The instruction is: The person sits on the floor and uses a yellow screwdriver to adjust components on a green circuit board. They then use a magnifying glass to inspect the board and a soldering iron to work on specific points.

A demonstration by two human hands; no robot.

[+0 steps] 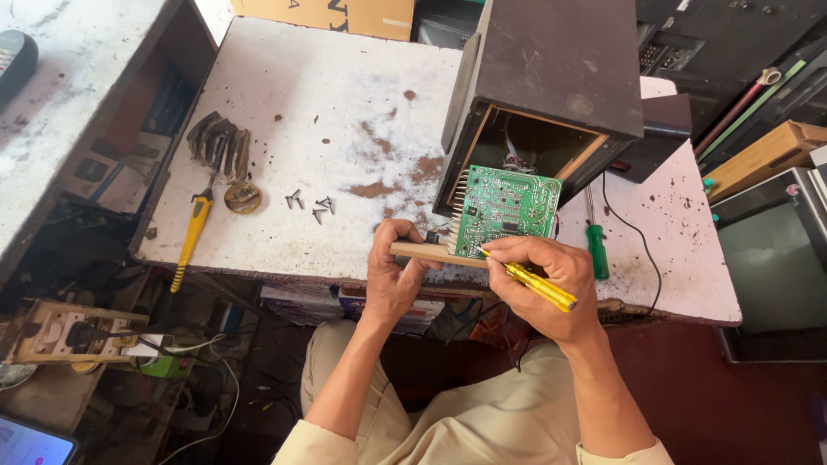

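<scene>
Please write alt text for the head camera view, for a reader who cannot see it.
A person's right hand touches a yellow screwdriver to a green circuit board, while the left hand grips its wooden panel beside a dark cabinet.

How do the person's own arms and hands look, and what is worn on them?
Both forearms are bare. The left hand and the right hand wear no gloves; no rings or watch show. Light beige sleeves end near the elbows, matching the beige trousers.
</scene>
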